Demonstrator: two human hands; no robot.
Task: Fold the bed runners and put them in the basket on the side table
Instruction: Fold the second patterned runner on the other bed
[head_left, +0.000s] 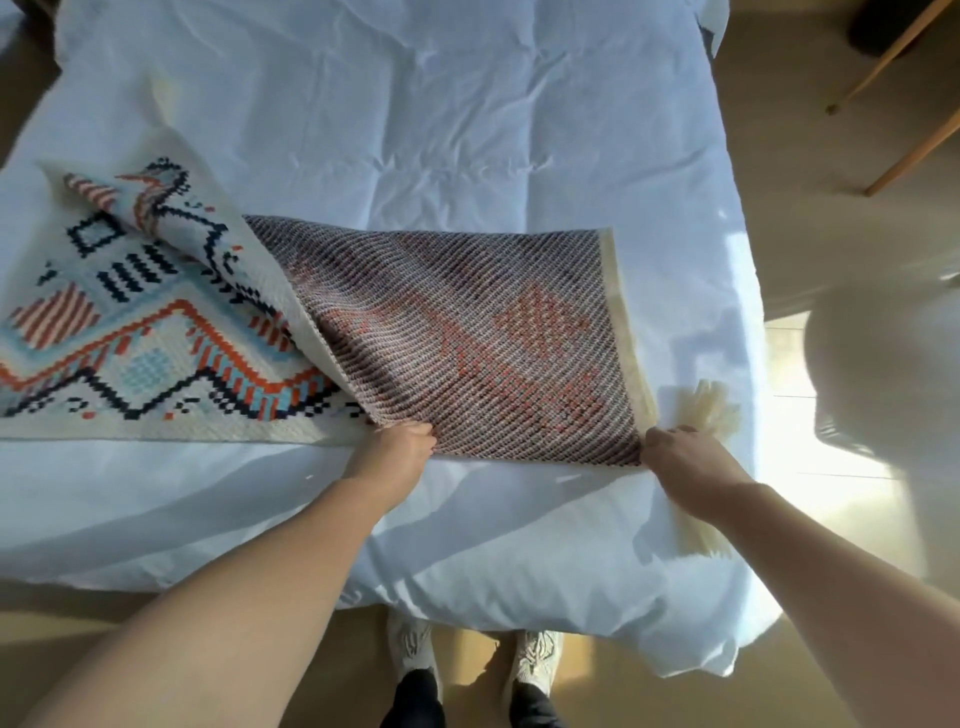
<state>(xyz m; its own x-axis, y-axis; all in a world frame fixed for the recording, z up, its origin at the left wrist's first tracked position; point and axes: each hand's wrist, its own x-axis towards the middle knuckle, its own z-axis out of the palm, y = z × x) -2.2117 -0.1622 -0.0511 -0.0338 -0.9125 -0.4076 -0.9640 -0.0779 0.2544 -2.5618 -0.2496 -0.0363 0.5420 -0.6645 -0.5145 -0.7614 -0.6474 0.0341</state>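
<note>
So you've got the woven bed runner with the orange, navy and light-blue geometric pattern (156, 332) lying across the white-sheeted bed (415, 104), one end flipped over so its dark striped underside faces up. Your left hand (402, 447) has its fingers pinched on the near edge of that flipped part, and your right hand (685, 457) has its fingers closed on the near corner, right by the cream tassel (711, 405). Patterned side stretches off left of your hands.
</note>
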